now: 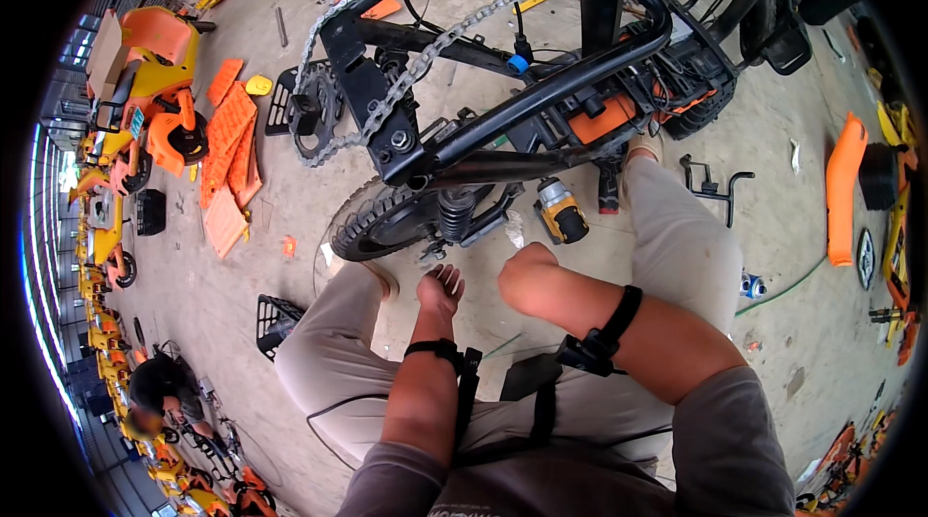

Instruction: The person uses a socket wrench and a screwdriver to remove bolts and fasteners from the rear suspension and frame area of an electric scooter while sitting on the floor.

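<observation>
Left hand is held loosely open near the knobby-tyred wheel; right hand, its closure indiscernible, is positioned near the yellow-black power tool.

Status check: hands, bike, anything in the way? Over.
Left hand open, nothing seen in it; right hand alongside, fingers hidden. Bike ahead of both, chain exposed. Possible obstacle: yellow drill on floor beyond right hand.

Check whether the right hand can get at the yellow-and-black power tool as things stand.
Probably yes: the power tool is on the floor, just beyond the right hand in this view, with nothing visible blocking the way. The fingers are hidden, though.
</observation>
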Motion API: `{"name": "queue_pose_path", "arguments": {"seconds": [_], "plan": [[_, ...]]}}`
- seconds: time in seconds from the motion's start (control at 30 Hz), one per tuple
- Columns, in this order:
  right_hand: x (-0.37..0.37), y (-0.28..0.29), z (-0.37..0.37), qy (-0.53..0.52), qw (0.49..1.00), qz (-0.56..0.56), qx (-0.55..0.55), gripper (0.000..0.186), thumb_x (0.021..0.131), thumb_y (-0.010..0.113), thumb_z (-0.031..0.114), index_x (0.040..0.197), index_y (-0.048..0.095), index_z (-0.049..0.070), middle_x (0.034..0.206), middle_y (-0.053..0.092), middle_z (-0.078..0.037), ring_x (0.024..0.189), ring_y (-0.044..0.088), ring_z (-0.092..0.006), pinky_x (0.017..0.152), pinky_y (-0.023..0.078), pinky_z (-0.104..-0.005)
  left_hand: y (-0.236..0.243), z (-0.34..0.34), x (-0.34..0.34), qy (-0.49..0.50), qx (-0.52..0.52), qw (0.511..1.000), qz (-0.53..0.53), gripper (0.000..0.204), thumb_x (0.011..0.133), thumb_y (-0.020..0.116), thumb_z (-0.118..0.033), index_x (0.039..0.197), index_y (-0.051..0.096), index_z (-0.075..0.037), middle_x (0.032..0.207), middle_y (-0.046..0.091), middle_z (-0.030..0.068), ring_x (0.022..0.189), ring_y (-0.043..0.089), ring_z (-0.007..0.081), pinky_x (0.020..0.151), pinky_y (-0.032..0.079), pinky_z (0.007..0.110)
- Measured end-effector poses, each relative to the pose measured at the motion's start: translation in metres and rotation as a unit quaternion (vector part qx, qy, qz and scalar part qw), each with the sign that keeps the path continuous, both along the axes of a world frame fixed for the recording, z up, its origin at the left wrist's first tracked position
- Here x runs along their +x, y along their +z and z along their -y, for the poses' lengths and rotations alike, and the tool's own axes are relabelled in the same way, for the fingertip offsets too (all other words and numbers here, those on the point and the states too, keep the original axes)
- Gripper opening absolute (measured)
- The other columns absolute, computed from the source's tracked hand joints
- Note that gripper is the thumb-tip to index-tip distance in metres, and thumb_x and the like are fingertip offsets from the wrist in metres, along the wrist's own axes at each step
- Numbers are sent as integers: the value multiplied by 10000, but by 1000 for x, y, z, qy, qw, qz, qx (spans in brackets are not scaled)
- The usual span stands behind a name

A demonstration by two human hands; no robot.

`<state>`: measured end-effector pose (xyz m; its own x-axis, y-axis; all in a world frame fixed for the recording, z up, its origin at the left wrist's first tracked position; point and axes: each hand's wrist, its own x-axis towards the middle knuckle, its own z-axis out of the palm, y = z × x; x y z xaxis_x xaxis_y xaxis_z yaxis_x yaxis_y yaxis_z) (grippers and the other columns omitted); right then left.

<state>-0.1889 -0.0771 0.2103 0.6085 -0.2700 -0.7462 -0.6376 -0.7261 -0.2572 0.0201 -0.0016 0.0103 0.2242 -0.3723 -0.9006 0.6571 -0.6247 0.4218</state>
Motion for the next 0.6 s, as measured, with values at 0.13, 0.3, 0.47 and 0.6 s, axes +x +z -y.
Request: {"name": "queue_pose_path", "arguments": {"seconds": [0.13, 0.3, 0.47, 0.6], "plan": [[-1, -15, 0, -7, 1000, -5, -12, 214, 773, 572, 113, 929, 718, 128, 941, 692, -43, 856, 659, -202, 609, 515, -363, 4, -2, -2, 74, -41, 996, -33, 394, 939, 457, -379, 1243, 435, -130, 1179, 534, 11, 1077, 512, 176, 894, 409, 382], [-2, -16, 1, -5, 999, 3, -34, 226, 781, 569, 103, 952, 713, 135, 963, 689, -40, 883, 654, -198, 638, 514, -355, 12, 5, -15, -1, -86, 996, -28, 551, 888, 548, -445, 1325, 379, -155, 1249, 491, 20, 1090, 496, 170, 906, 400, 359], [-3, -16, 3, -18, 1000, -4, -19, 222, 784, 565, 110, 948, 713, 131, 963, 688, -43, 884, 655, -201, 660, 509, -351, 10, -1, -9, -22, -54, 998, 34, 503, 905, 515, -442, 1301, 408, -151, 1223, 512, 21, 1045, 522, 170, 885, 412, 371], [-6, -15, 1, -12, 1000, 9, -11, 226, 786, 557, 113, 952, 710, 127, 963, 687, -48, 883, 656, -211, 651, 512, -354, 2, 2, -1, 52, 65, 996, 45, 365, 952, 396, -393, 1184, 469, -121, 1158, 578, 36, 996, 569, 190, 862, 432, 386]]}}
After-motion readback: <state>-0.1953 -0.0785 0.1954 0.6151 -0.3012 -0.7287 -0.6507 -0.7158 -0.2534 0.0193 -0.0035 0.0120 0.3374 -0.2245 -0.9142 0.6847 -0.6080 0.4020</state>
